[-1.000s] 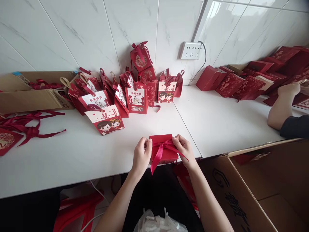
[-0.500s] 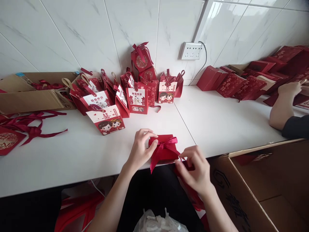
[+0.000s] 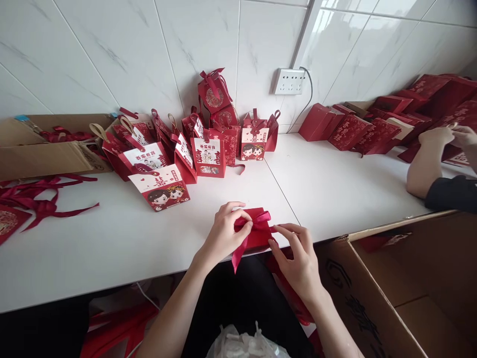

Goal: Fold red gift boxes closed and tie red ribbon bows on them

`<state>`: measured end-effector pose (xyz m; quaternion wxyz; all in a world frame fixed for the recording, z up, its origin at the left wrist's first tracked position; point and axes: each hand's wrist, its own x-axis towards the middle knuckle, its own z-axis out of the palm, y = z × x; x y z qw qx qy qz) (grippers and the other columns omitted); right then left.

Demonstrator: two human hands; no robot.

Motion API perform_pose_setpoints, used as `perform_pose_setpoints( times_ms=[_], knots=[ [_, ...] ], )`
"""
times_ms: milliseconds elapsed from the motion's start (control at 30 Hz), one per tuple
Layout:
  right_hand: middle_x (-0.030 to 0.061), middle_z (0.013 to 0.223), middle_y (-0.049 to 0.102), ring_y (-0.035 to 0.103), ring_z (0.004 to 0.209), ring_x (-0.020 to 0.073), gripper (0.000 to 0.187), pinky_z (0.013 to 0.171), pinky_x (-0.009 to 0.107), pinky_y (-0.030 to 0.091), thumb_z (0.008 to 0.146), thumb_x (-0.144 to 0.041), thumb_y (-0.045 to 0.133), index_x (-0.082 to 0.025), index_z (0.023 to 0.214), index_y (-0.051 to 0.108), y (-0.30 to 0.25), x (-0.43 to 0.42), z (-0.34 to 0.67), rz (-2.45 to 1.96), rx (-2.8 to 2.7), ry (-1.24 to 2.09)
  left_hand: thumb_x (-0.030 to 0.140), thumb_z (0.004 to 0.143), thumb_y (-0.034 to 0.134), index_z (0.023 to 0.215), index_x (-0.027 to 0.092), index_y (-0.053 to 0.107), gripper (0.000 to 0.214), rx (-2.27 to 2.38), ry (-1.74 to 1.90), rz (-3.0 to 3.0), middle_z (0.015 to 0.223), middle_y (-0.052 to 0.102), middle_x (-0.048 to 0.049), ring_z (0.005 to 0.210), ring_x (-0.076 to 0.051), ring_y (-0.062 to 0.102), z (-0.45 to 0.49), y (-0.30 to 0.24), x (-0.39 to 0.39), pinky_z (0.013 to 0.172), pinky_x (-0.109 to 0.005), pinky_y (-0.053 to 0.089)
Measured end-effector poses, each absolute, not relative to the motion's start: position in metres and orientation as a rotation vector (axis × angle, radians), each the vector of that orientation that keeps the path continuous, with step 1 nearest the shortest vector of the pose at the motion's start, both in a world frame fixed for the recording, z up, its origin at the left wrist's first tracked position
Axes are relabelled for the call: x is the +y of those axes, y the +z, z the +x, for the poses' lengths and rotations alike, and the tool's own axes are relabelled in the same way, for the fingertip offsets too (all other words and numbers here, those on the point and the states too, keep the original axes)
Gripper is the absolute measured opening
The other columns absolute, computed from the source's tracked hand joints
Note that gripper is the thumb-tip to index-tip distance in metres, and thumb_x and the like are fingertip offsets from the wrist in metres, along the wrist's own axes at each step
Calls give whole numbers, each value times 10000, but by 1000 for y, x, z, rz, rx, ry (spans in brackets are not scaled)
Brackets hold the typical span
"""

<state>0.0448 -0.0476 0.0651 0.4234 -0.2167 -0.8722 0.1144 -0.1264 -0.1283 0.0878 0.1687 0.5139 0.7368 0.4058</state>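
A small red gift box (image 3: 258, 242) lies at the front edge of the white table, with a crimson ribbon bow (image 3: 262, 220) tied across its top. My left hand (image 3: 227, 231) pinches the bow's left loop close to the knot, thumb against forefinger. One ribbon tail hangs down past the box's front edge. On the box's right side is my right hand (image 3: 298, 253), its thumb and forefinger apart and touching the box's edge by the other ribbon end. That ribbon end is partly hidden by the fingers.
Finished-looking red gift boxes (image 3: 210, 158) stand along the tiled wall. More red boxes (image 3: 350, 132) are heaped at the right, near another person's hands (image 3: 437, 136). Loose ribbons (image 3: 48, 205) lie at left beside a cardboard box (image 3: 40, 158). A large carton (image 3: 387, 308) stands at lower right.
My left thumb and forefinger have closed on the bow's left loop. My right hand has moved up against the box's right edge. The other person's second hand has come into view.
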Motion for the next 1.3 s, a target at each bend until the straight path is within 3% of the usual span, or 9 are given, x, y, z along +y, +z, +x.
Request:
perform_pose_setpoints(
  times_ms=[133, 300, 400, 467, 667, 933, 1167, 1300],
  knots=[
    [58, 901, 559, 569, 800, 176, 189, 645, 314, 518, 859, -101, 558, -242, 979, 594, 64, -45, 51, -535, -2163, 229, 246, 842, 517, 814, 232, 611, 99, 2036, 1216, 1375, 1145, 583, -53, 1209, -237, 486, -125, 83, -128, 1032, -408, 388],
    [109, 1052, 564, 581, 967, 234, 318, 771, 394, 534, 842, -206, 613, -213, 1150, 535, 66, -39, 54, -620, -2171, 331, 252, 832, 531, 802, 227, 610, 88, 1993, 1293, 1299, 1136, 589, -51, 1168, -231, 521, -124, 78, -128, 1010, -391, 409],
    [55, 906, 610, 603, 821, 182, 181, 710, 347, 522, 869, -151, 563, -236, 1025, 596, 65, -35, 55, -510, -2254, 366, 241, 818, 543, 778, 224, 604, 74, 1988, 1314, 1266, 1134, 587, -48, 1144, -226, 534, -124, 77, -127, 999, -381, 418],
    [37, 836, 615, 595, 752, 161, 204, 677, 329, 502, 876, -107, 533, -247, 993, 623, 65, -34, 57, -407, -2273, 344, 234, 809, 547, 764, 222, 602, 72, 1986, 1322, 1257, 1127, 588, -49, 1135, -228, 539, -124, 77, -126, 992, -383, 424],
    [38, 825, 652, 615, 778, 173, 354, 723, 362, 475, 846, -48, 548, -259, 1122, 617, 65, -32, 66, -190, -2324, 189, 202, 782, 549, 737, 217, 607, 75, 1992, 1334, 1249, 1114, 591, -52, 1136, -230, 540, -124, 78, -126, 996, -387, 426],
    [44, 803, 650, 604, 750, 160, 285, 705, 343, 485, 842, -25, 538, -204, 1045, 628, 66, -40, 69, -91, -2347, 123, 203, 772, 551, 718, 216, 601, 74, 1994, 1363, 1225, 1091, 588, -57, 1150, -234, 535, -123, 77, -125, 987, -383, 433],
    [56, 751, 588, 566, 711, 177, 199, 643, 362, 478, 844, -129, 445, -178, 885, 634, 72, -36, 76, -56, -2176, 511, 228, 771, 561, 717, 213, 600, 69, 1979, 1372, 1259, 1068, 575, -52, 1166, -227, 517, -124, 74, -124, 1031, -380, 387],
    [83, 862, 601, 589, 836, 185, 277, 734, 357, 509, 931, -188, 373, -178, 923, 650, 85, -26, 51, -300, -2126, 636, 225, 755, 573, 721, 204, 609, 54, 1995, 1404, 1245, 1076, 565, -54, 1089, -214, 558, -125, 70, -120, 1027, -382, 389]
  ],
)
